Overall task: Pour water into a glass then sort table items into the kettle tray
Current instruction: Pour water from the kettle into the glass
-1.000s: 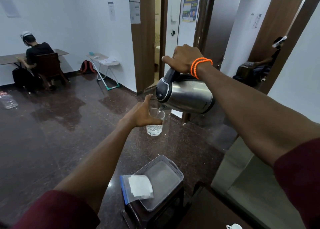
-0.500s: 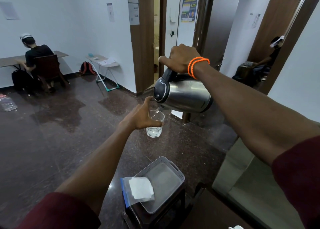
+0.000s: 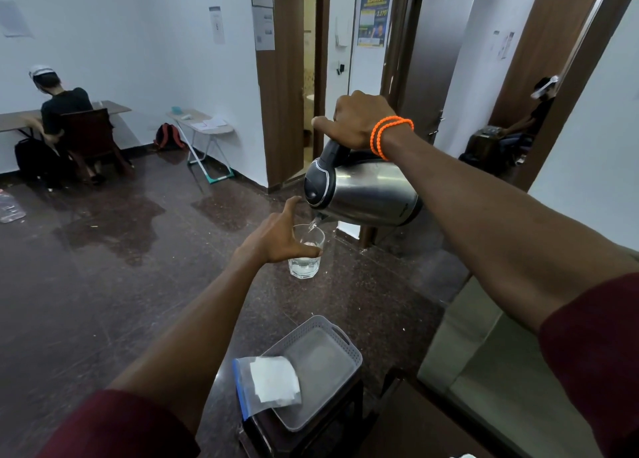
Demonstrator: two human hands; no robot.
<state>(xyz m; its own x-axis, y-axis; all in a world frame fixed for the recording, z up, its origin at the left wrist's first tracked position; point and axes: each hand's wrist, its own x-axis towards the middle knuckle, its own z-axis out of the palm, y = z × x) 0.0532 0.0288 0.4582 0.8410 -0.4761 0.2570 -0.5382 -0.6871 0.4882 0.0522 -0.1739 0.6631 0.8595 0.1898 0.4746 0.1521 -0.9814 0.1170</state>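
Kettle (image 3: 366, 191), steel body with black lid and handle, held in the air above the dark stone floor (image 3: 103, 284). Long axis lies near horizontal, lid end and spout toward the glass (image 3: 306, 252), base end away from it. Spout sits just above the glass rim; thin stream of water runs into it. Right hand (image 3: 356, 120) closed around the kettle handle from above, orange bead bracelet (image 3: 389, 134) at the wrist. Left hand (image 3: 280, 238) wraps the glass, thumb raised; glass upright, partly filled. Well below the glass: grey perforated tray (image 3: 345, 347) on a dark stool (image 3: 304, 433). Clear zip bag (image 3: 266, 385) holding white paper overlaps the tray's near-left rim.
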